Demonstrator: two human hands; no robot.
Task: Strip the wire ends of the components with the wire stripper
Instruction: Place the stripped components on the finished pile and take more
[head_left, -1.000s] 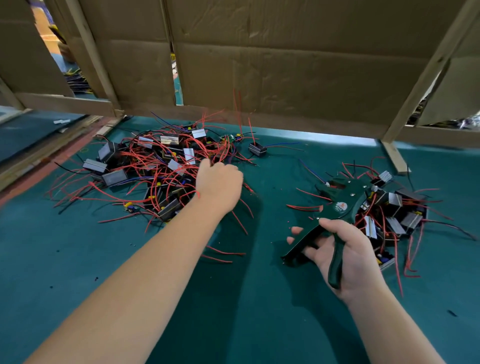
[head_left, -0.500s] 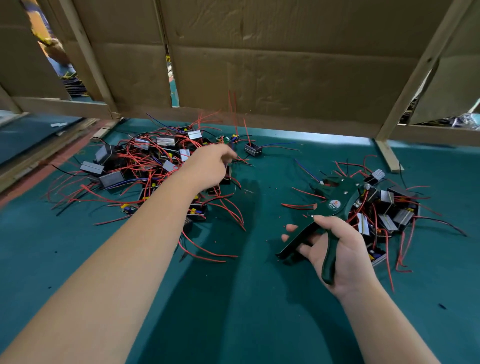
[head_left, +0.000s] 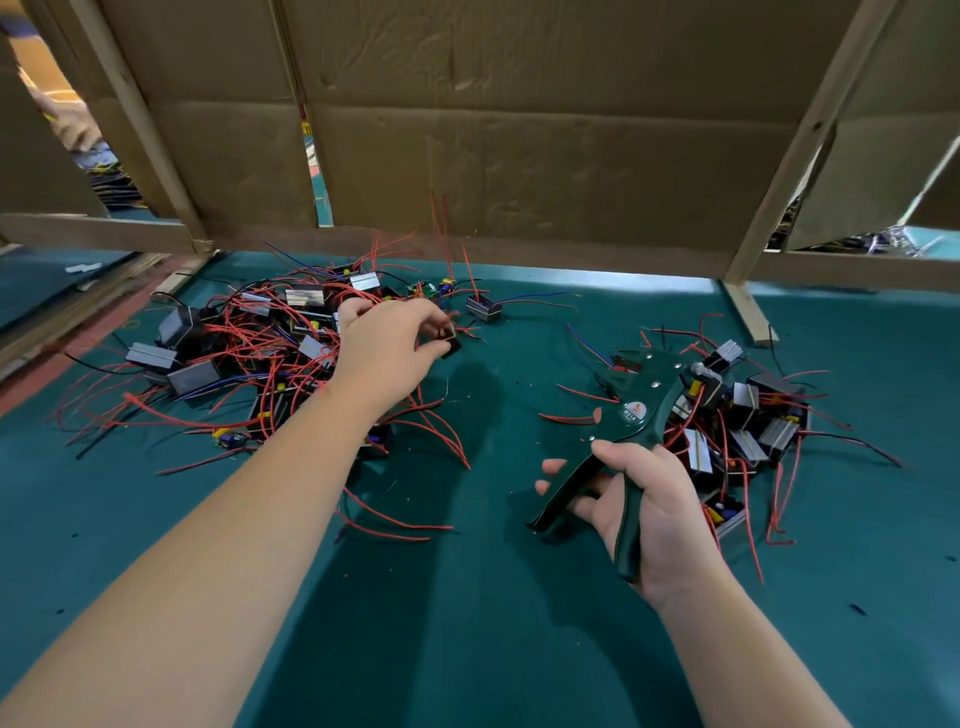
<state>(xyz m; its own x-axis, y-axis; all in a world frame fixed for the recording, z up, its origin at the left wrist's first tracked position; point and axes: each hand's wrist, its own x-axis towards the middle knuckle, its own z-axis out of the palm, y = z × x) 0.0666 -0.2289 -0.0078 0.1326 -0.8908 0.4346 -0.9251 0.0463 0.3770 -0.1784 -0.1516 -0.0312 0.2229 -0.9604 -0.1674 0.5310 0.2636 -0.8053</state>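
Two piles of components on a green table (head_left: 467, 623), left pile (head_left: 234, 358) mid left, right pile (head_left: 748, 415) mid right, left hand (head_left: 384, 348) pinching a black component (head_left: 451, 343) at frame centre, right hand (head_left: 660, 514) gripping the stripper (head_left: 636, 410) beside the right pile.

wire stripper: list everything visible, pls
The wire stripper is dark green and pistol-shaped, with silver rivets and a round orange-and-white label on its body. Its two handles are spread apart. The right hand grips them, nose pointing away from the person. It lies against the right heap of components. No wire visibly sits in its nose.
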